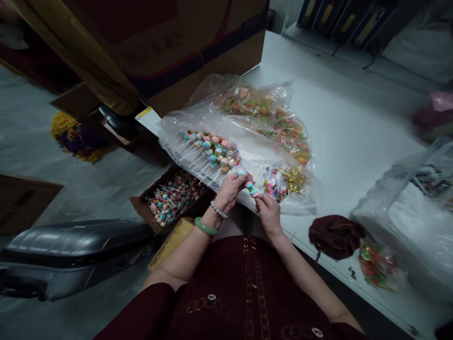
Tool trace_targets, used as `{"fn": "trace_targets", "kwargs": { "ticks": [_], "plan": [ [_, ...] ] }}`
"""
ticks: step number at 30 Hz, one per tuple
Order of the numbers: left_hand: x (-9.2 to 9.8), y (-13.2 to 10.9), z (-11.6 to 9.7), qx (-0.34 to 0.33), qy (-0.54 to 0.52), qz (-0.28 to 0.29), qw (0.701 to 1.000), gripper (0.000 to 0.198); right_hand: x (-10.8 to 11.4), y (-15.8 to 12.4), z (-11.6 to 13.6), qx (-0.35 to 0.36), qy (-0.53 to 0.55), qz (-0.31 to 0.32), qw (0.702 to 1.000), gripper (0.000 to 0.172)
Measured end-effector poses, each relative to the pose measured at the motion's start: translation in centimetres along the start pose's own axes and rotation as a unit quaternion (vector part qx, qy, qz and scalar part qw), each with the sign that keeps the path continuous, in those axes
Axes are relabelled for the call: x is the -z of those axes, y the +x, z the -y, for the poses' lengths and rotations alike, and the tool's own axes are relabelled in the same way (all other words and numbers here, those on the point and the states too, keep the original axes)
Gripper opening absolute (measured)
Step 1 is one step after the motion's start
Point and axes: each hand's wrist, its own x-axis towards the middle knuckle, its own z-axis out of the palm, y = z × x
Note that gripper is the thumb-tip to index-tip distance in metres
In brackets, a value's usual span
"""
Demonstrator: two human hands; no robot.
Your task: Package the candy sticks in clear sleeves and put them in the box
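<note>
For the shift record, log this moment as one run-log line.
left hand: candy skewer | right hand: candy skewer | nearby: plastic bag

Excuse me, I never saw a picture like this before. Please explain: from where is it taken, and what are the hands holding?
There is no machine here. A camera worn on a person's head took this one picture, looking down. The bare left hand and right hand hold a stick of pastel round candies. On the white table lies a clear plastic bag with more pastel candy sticks and, nearby, shiny gold twist ties. Beside the table stands a brown cardboard box of candy sticks.
</note>
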Motion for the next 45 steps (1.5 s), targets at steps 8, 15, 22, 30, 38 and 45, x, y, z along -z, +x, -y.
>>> {"fn": "trace_targets", "kwargs": {
  "ticks": [8, 15, 22, 30, 38, 45],
  "plan": [
    [0.0, -0.4, 0.2, 0.076, -0.021, 0.009, 0.997, 0.028, -0.6, 0.4, 0.7, 0.03, -0.017, 0.019, 0.999, 0.019],
    [1.4, 0.3, -1.8, 0.091, -0.072, 0.049, 0.992, 0.022, -0.4, 1.6, 0.8, -0.203, 0.309, 0.191, 0.909, 0.031],
    [1.0, 0.2, -2.1, 0.096, -0.113, 0.053, 0.988, 0.019, -0.3, 0.9, 0.8, -0.109, 0.156, 0.097, 0.977, 0.023],
    [0.2, 0.1, -0.9, 0.063, -0.081, 0.023, 0.994, 0.033, -0.9, 0.2, 0.6, -0.059, 0.113, 0.03, 0.991, 0.014],
    [0.5, -0.4, -1.4, 0.093, -0.036, 0.055, 0.994, 0.029, -1.5, 2.6, 1.9, -0.284, 0.476, 0.259, 0.791, 0.017],
    [2.3, 0.7, -5.1, 0.059, -0.11, 0.074, 0.989, 0.018, -0.7, 2.6, 2.0, -0.214, 0.384, 0.203, 0.875, 0.023]
  ]
}}
